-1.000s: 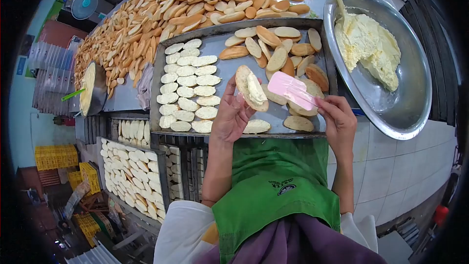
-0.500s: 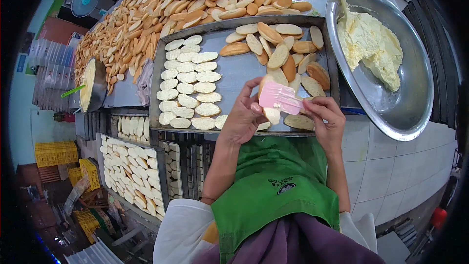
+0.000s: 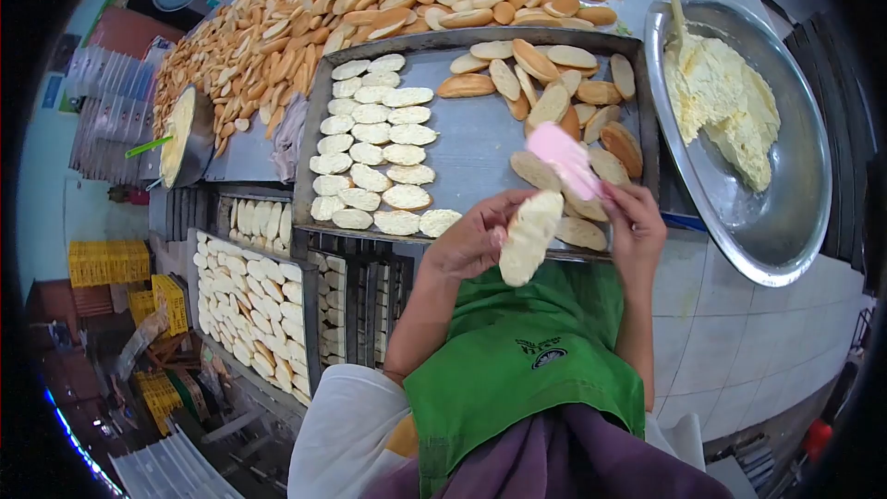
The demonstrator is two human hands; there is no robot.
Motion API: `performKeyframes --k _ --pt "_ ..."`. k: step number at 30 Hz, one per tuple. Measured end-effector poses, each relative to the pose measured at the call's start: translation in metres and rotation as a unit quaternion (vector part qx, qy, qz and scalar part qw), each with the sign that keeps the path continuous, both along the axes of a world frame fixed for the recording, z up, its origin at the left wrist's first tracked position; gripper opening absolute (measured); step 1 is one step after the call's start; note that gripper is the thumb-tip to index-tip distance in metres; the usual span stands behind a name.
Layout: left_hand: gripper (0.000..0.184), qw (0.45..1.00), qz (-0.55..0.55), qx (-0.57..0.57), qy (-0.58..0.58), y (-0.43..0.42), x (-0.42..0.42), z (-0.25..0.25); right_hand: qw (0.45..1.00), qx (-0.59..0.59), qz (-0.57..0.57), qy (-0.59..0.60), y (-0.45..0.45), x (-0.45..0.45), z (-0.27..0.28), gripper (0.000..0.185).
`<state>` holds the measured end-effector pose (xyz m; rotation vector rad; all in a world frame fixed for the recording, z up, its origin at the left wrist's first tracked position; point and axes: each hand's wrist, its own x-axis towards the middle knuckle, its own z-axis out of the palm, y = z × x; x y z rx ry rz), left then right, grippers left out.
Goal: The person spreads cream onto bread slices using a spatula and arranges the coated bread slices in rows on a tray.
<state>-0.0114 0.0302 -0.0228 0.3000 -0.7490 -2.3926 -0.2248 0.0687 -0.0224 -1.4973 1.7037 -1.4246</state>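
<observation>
My left hand (image 3: 476,238) is closed around an oval bread slice (image 3: 531,238), whose upper face is coated with pale cream. In my right hand (image 3: 637,226), the fingers pinch a pink spatula (image 3: 562,155) with cream smeared on its blade. The spatula is slightly blurred and is apart from the slice, above and to its right. Both hands are over the front edge of a metal tray (image 3: 476,148). Rows of cream-covered slices (image 3: 370,152) lie along the tray's left side. Plain bread pieces (image 3: 545,83) are heaped on its right side.
A large metal bowl (image 3: 802,185) of pale cream (image 3: 725,97) with a long handle in it stands at the right. Behind the tray spreads a big pile of bread pieces (image 3: 277,55). A pot (image 3: 189,143) is at the left, above another filled tray (image 3: 249,300).
The spatula has come off the slice, moving up and to the right. My left hand has lowered and turned the slice so its coated face shows. The whole view has shifted slightly.
</observation>
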Motion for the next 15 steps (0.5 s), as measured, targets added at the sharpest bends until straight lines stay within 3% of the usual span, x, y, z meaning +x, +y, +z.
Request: performKeyframes --k 3,5,10,13,15 --pt "0.051 0.978 0.138 -0.012 -0.153 -0.017 0.029 0.004 0.995 0.038 0.002 -0.095 0.007 -0.014 -0.004 0.021" --pt "0.048 0.95 0.172 -0.046 -0.256 -0.038 0.051 0.012 0.984 0.051 -0.024 -0.166 0.012 -0.019 0.001 0.021" --pt "0.045 0.875 0.081 -0.162 -0.449 -0.12 0.099 0.012 0.978 0.072 -0.007 -0.195 0.021 -0.025 -0.005 0.022" --pt "0.041 0.848 0.051 -0.219 -0.48 -0.174 0.098 0.018 0.976 0.092 0.005 -0.2 0.025 -0.02 -0.009 0.022" --pt "0.042 0.856 0.043 -0.198 -0.476 -0.209 0.092 0.005 0.974 0.097 -0.002 -0.206 0.026 -0.018 -0.009 0.023"
